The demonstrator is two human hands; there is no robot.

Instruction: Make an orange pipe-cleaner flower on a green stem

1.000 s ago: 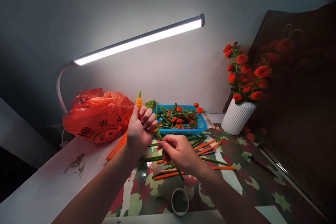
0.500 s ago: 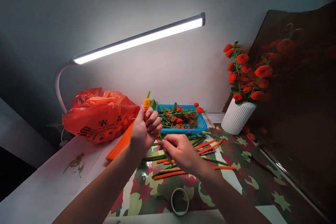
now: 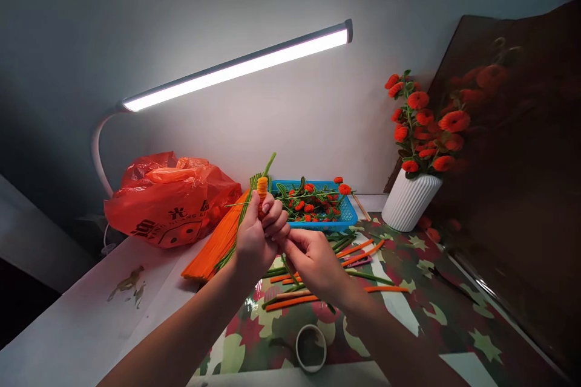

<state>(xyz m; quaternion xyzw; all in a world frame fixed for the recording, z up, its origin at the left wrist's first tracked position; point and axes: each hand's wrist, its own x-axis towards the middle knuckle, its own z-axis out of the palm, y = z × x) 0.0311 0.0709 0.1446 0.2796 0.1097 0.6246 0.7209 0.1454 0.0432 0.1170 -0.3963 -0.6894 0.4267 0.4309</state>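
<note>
My left hand is closed around a small orange coiled flower on a green stem, held upright above the table. My right hand sits just below and to the right, touching the left, its fingers pinched on a green stem piece that hangs down. A flat bundle of orange pipe cleaners lies behind the left hand. Loose orange and green pipe cleaner pieces are scattered under both hands on a floral table cover.
A blue basket of finished orange flowers stands behind the hands. A white ribbed vase with orange flowers is at the right, an orange plastic bag at the left, a lit desk lamp overhead. A tape roll lies near me.
Both hands have drawn together and shifted slightly right; the right hand rose to meet the left. The flower stem now tilts right, and the orange bundle shows more.
</note>
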